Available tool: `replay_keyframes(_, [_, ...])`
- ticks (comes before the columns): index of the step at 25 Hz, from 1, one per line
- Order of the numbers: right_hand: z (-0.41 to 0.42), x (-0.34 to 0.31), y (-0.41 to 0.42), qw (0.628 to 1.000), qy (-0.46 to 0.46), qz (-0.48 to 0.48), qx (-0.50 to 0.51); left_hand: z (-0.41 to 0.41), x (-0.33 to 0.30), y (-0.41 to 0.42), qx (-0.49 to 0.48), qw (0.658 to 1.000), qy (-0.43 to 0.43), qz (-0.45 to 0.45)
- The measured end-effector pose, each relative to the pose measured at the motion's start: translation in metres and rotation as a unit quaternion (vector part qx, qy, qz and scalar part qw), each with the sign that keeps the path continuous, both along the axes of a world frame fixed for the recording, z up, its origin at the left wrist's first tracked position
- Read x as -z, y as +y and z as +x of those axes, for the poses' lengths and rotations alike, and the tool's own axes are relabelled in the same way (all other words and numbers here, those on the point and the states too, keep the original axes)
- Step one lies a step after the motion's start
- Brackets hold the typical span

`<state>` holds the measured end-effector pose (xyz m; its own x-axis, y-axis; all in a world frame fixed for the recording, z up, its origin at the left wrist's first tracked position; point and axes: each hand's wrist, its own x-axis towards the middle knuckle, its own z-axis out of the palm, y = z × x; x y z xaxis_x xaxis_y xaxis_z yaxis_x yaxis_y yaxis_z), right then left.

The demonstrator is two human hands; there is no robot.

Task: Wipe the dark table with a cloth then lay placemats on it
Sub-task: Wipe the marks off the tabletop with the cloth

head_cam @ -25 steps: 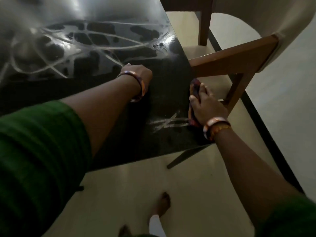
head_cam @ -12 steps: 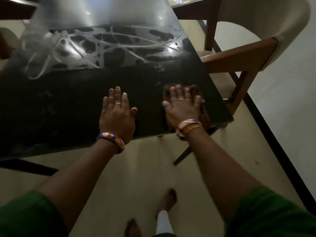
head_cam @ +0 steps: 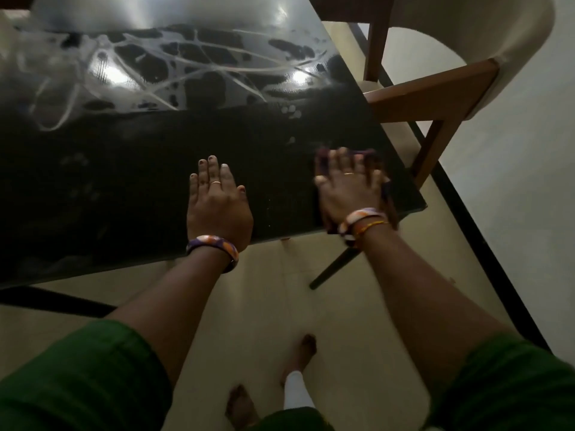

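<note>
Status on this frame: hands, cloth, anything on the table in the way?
Left hand flat on dark table. Right hand pressing cloth flat near the right corner. No placemats visible. Chair beside that corner, off the tabletop.

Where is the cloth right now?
In the head view the cloth lies flat under the right hand at the near right corner of the dark table, beside the wooden chair.

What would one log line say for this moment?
stage: wiping | right hand: flat on cloth, near table corner | left hand: flat on table | placemats: none seen
</note>
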<state>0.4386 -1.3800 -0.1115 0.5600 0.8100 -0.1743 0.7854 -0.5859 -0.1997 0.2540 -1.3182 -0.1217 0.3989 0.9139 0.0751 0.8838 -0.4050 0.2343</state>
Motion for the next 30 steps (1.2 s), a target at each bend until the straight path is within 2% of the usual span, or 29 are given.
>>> replay_keyframes(2, [-0.060,0.005,0.019,0.992,0.007,0.029,-0.119,-0.001,0.000,0.001,-0.018,1.000,0.000,-0.003])
replay_keyframes(4, [-0.072,0.009,0.014,0.984,-0.011,0.035,-0.176,-0.003,0.000,0.001,-0.030,1.000,0.000,-0.005])
replay_keyframes(6, [-0.025,0.008,-0.004,0.992,-0.032,0.034,-0.114,-0.003,0.000,0.001,-0.026,1.000,0.001,-0.002])
replay_keyframes(9, [0.053,-0.001,-0.034,0.998,-0.017,-0.001,0.058,-0.001,0.003,0.001,-0.018,1.000,0.005,0.005])
replay_keyframes(11, [0.052,-0.003,-0.030,0.995,-0.016,-0.008,0.098,0.000,0.002,0.000,-0.013,1.000,0.005,0.008])
replay_keyframes(12, [0.031,0.000,-0.018,0.997,-0.026,0.002,0.070,0.000,0.002,0.001,-0.011,1.000,0.002,0.008])
replay_keyframes(15, [-0.055,0.009,0.009,0.994,-0.023,0.039,-0.098,-0.001,0.000,0.000,-0.021,1.000,0.002,0.002])
replay_keyframes(17, [-0.065,0.012,0.007,0.984,-0.032,0.047,-0.168,-0.001,-0.001,-0.002,-0.028,1.000,0.008,-0.004])
replay_keyframes(19, [-0.021,0.005,-0.004,0.989,-0.057,0.029,-0.131,-0.001,-0.002,-0.002,-0.029,0.999,0.013,-0.005])
replay_keyframes(22, [0.055,0.000,-0.022,0.998,-0.054,-0.022,0.007,0.000,-0.004,-0.001,-0.025,0.999,0.022,-0.001])
replay_keyframes(25, [0.077,-0.003,0.023,0.998,-0.039,-0.025,0.043,0.002,-0.004,-0.002,-0.013,1.000,0.028,0.001])
replay_keyframes(27, [0.058,-0.001,0.072,1.000,-0.024,-0.006,-0.001,0.003,-0.003,0.000,-0.008,1.000,0.029,-0.001])
replay_keyframes(30, [-0.001,0.009,0.094,0.982,-0.027,0.013,-0.184,0.003,-0.003,0.001,-0.020,0.999,0.027,-0.020])
